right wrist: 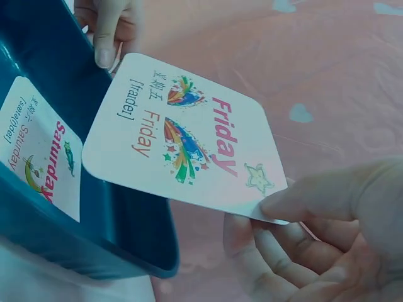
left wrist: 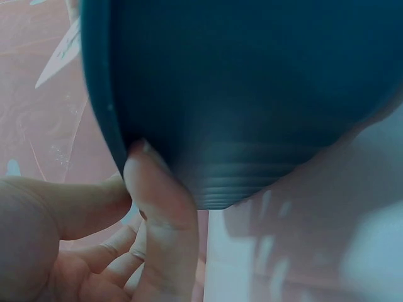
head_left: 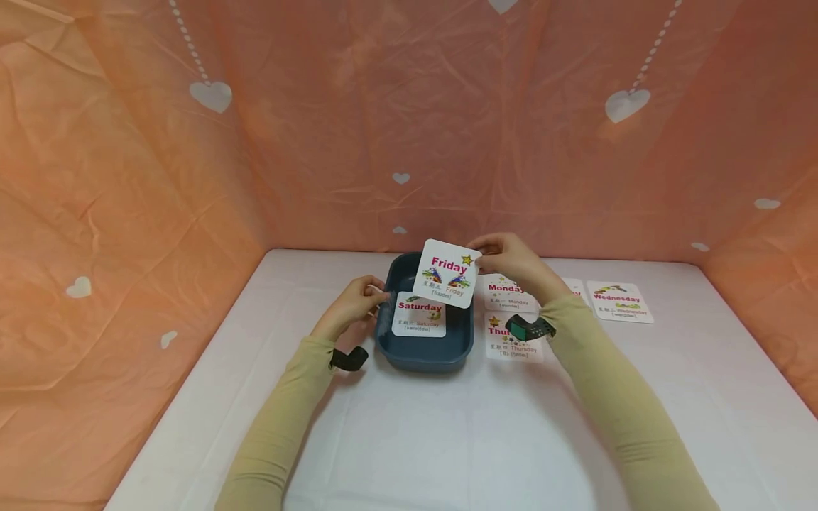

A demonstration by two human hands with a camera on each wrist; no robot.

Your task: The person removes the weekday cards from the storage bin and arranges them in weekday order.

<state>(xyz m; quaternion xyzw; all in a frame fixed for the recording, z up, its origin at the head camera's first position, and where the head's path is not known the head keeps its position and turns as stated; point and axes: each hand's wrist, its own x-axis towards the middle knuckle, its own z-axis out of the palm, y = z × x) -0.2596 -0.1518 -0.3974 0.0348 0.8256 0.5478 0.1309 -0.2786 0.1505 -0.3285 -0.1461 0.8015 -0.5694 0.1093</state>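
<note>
My right hand point(head_left: 511, 259) pinches a square white Friday card point(head_left: 445, 273) by its corner, between thumb and fingers. The card is held over the back of a dark blue rectangular tray point(head_left: 424, 360), tilted, its printed side showing in the right wrist view. Inside the tray lies a Saturday card point(head_left: 418, 316), partly overlapped by the Friday card in the head view. At the tray's left side, my left hand point(head_left: 354, 301) pinches the rim between thumb and finger, as the left wrist view point(left wrist: 160, 207) shows on the thumb.
Right of the tray, a Monday card point(head_left: 505, 299) and a Thursday card point(head_left: 501, 351) lie on the white-covered table point(head_left: 409, 433). A Wednesday card point(head_left: 620, 301) lies farther right, next to another card point(head_left: 576, 287) mostly hidden by the right arm. An orange curtain point(head_left: 409, 106) with hearts stands behind.
</note>
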